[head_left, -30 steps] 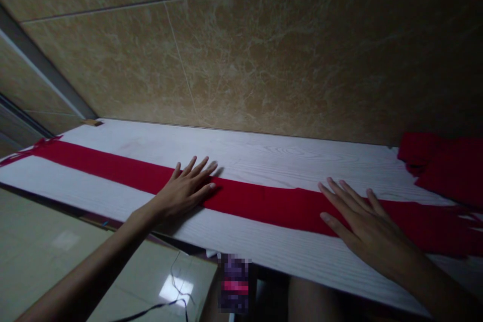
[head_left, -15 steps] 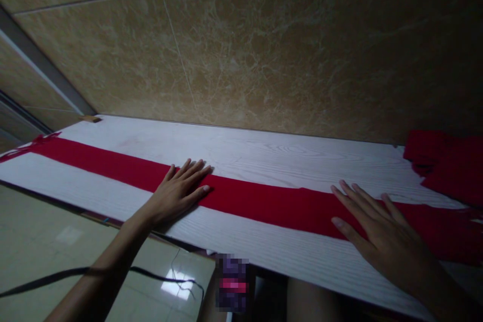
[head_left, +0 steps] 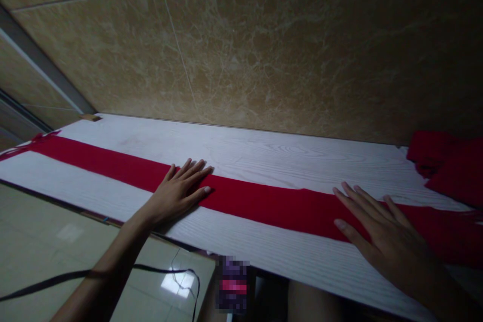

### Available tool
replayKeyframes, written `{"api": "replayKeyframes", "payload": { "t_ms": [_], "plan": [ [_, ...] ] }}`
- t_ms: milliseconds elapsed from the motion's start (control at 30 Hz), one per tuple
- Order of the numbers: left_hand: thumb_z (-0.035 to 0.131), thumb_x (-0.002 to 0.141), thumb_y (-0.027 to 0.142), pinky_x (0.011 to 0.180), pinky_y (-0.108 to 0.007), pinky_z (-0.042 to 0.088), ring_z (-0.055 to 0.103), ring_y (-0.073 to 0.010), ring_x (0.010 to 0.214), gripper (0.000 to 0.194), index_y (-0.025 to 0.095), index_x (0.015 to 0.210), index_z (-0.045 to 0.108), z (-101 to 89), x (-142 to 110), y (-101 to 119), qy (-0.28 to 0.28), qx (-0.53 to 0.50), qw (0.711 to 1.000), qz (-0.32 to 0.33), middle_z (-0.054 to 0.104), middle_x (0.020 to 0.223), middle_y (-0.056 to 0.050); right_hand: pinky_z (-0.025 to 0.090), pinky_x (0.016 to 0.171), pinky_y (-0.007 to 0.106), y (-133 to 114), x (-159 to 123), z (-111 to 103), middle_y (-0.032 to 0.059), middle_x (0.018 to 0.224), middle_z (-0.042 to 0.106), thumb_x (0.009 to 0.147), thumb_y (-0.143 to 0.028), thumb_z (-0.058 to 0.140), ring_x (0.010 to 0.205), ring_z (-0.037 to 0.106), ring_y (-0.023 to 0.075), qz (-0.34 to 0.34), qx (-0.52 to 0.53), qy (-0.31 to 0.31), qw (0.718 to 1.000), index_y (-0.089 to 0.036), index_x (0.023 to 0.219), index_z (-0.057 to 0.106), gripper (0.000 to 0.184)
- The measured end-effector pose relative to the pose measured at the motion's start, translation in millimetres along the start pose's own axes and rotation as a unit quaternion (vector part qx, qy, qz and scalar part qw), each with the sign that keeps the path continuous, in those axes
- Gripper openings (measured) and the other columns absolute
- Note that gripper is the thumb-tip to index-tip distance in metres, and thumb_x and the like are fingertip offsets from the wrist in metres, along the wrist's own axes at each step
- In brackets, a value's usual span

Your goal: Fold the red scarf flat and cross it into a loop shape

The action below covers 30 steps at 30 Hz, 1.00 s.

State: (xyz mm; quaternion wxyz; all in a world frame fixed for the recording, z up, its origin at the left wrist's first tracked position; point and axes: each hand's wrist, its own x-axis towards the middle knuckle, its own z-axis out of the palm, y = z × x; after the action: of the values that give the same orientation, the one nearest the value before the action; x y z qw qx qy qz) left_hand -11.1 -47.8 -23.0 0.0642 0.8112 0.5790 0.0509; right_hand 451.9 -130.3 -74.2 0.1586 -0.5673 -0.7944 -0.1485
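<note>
A long red scarf (head_left: 260,201) with fringe at its left end lies stretched out flat along a white wood-grain table (head_left: 241,141). My left hand (head_left: 181,191) rests palm down across the scarf left of the middle, fingers spread. Farther right, my right hand (head_left: 385,231) lies over the scarf with its fingers stretched out and apart. Neither hand grips the cloth. Part of the scarf is hidden under each hand, and its right end runs into the dark side of the view.
A heap of red cloth (head_left: 453,166) sits at the table's back right. Behind the table rises a marbled tile wall (head_left: 241,60). A small brown block (head_left: 89,117) is at the far left corner. A black strap (head_left: 49,282) hangs over the tiled floor (head_left: 37,241).
The view has shifted very slightly. Both hands stay in the same places on the scarf, and the black strap has swung a little.
</note>
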Motion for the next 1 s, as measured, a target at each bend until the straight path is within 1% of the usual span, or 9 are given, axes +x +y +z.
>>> {"api": "replayKeyframes", "payload": {
  "t_ms": [167,333,500,667,767,900,1000],
  "plan": [
    [0.028,0.096,0.08,0.128,-0.065,0.012,0.012,-0.0321,0.16,0.077,0.036,0.159,0.037,1.4,0.9,-1.1,-0.003,-0.002,1.0,-0.005,0.024,0.17,0.001,0.033,0.12,0.064,1.7,-1.8,0.1,0.0081,0.157,0.05,0.103,-0.061,0.033,0.146,0.046,0.0299,0.016,0.018,-0.008,1.0,-0.024,0.154,0.046,0.065],
    [0.03,0.098,0.077,0.126,-0.067,0.014,0.015,-0.0332,0.16,0.073,0.036,0.159,0.039,4.2,1.9,-5.1,0.007,-0.01,1.0,0.01,0.027,0.169,-0.002,0.031,0.121,0.063,3.3,-0.2,3.0,0.0085,0.156,0.051,0.102,-0.064,0.033,0.146,0.046,0.0296,0.045,0.039,-0.025,0.998,-0.024,0.151,0.052,0.066],
    [0.023,0.103,0.069,0.126,-0.067,0.015,0.016,-0.0333,0.16,0.068,0.034,0.159,0.039,5.2,2.1,-5.3,0.011,-0.003,1.0,0.008,0.027,0.169,-0.003,0.03,0.122,0.064,2.1,2.9,3.4,0.0092,0.156,0.052,0.1,-0.065,0.037,0.147,0.045,0.0287,0.063,0.057,-0.037,0.996,-0.025,0.149,0.054,0.065],
    [0.024,0.103,0.067,0.123,-0.069,0.02,0.018,-0.0359,0.158,0.067,0.033,0.158,0.04,6.3,2.5,-6.4,0.012,0.004,1.0,0.009,0.029,0.168,-0.005,0.03,0.121,0.066,-2.2,6.5,-1.6,0.0119,0.153,0.055,0.1,-0.063,0.041,0.145,0.047,0.0294,0.069,0.073,-0.043,0.994,-0.023,0.146,0.058,0.063],
    [0.022,0.104,0.064,0.123,-0.068,0.021,0.021,-0.0349,0.158,0.065,0.033,0.158,0.04,7.0,2.3,-7.7,0.021,0.004,1.0,0.018,0.031,0.167,-0.006,0.029,0.122,0.065,-5.1,7.9,-5.0,0.0128,0.154,0.053,0.101,-0.06,0.042,0.146,0.046,0.0289,0.076,0.078,-0.044,0.993,-0.022,0.146,0.058,0.061],
    [0.021,0.104,0.062,0.123,-0.067,0.021,0.023,-0.034,0.157,0.063,0.034,0.157,0.042,5.0,2.3,-6.1,0.014,0.007,1.0,0.016,0.032,0.166,-0.005,0.029,0.122,0.065,-7.7,10.4,-7.6,0.0125,0.155,0.051,0.101,-0.06,0.042,0.147,0.045,0.0293,0.081,0.09,-0.052,0.991,-0.021,0.147,0.057,0.063],
    [0.02,0.103,0.064,0.124,-0.066,0.022,0.024,-0.034,0.157,0.065,0.035,0.158,0.041,6.2,3.1,-6.9,0.017,0.015,1.0,0.014,0.034,0.166,-0.004,0.025,0.124,0.065,-11.3,12.6,-12.2,0.012,0.157,0.048,0.101,-0.061,0.042,0.148,0.043,0.0296,0.088,0.092,-0.069,0.989,-0.02,0.149,0.056,0.064]
  ]
}}
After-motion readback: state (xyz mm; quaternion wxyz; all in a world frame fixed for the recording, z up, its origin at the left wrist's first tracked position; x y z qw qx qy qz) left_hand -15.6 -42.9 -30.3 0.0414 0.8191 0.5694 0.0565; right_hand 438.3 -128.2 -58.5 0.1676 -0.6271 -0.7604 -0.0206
